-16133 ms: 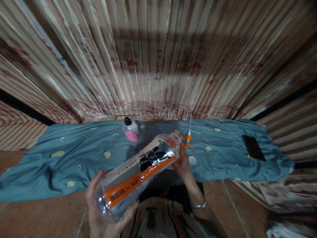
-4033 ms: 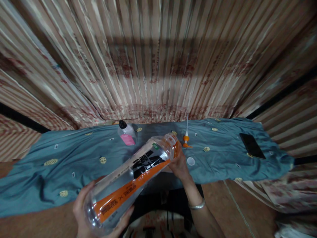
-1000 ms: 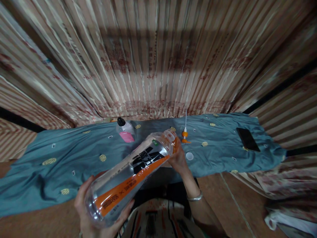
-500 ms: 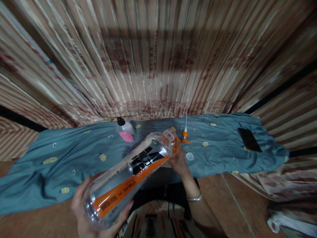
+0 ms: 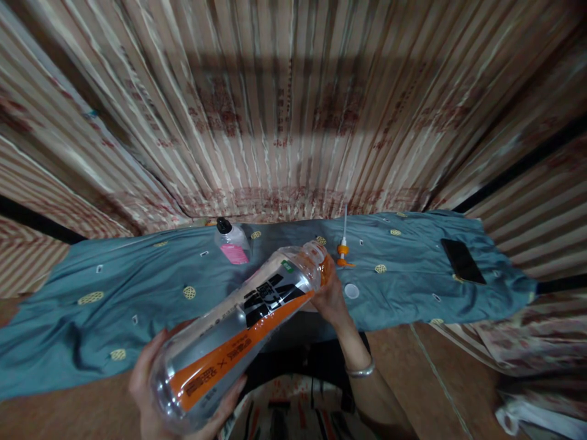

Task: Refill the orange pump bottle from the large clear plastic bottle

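Observation:
A large clear plastic bottle (image 5: 232, 333) with a silver, black and orange label lies slanted in front of me, its base low at the left and its neck up to the right. Around the base wraps my left hand (image 5: 151, 379), fingers on one side and thumb on the other. At the neck end, my right hand (image 5: 329, 299) is closed round an orange, glossy thing (image 5: 327, 270), mostly hidden by the bottle and fingers, so its kind is unclear. Just beyond lies an orange and white pump head (image 5: 343, 250) with a long tube. A white round cap (image 5: 351, 291) is beside the right wrist.
A blue-green patterned cloth (image 5: 403, 287) covers the long table. Toward the back left stands a clear bottle with a pink label and black cap (image 5: 233, 243). A black phone (image 5: 463, 261) lies at the right. Striped curtains (image 5: 293, 122) hang close behind and on both sides.
Both hands keep their grip on the large bottle and the orange thing. The bottle's base has sunk very slightly down and left; the view has shifted a touch.

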The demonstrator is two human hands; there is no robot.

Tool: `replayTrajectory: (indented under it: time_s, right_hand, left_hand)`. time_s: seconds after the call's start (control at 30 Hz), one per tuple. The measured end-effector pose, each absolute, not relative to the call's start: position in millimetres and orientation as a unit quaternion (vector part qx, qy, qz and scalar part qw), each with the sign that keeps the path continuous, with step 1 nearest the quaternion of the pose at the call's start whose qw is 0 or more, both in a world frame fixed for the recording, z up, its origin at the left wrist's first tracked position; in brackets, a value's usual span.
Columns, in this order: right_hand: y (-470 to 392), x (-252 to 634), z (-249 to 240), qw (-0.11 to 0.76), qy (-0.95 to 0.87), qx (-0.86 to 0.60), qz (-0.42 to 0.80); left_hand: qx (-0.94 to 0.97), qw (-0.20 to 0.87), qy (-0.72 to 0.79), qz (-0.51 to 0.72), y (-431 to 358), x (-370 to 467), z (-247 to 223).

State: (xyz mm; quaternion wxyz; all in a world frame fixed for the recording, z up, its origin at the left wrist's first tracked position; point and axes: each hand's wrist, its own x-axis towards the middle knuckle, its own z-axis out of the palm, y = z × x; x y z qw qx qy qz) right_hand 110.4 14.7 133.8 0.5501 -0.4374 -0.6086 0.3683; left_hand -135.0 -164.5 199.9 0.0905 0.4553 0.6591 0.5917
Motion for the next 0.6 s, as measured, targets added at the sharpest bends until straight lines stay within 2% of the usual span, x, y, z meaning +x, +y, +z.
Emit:
replayTrajectory:
  time_s: [0.07, 0.13, 0.6]
  right_hand:
    - [14, 110, 135, 0.548, -0.614, -0.437, 0.364]
    - [14, 110, 135, 0.547, -0.621, -0.432, 0.358]
    - [14, 110, 133, 0.544, -0.633, -0.446, 0.323]
  left_hand:
    - [0.514, 0.015, 0.661, 0.546, -165, -139, 197]
    - [0.532, -0.016, 0.661, 0.529, -165, -143, 195]
    - [0.595, -0.038, 0.63, 0.497, -162, -147, 199]
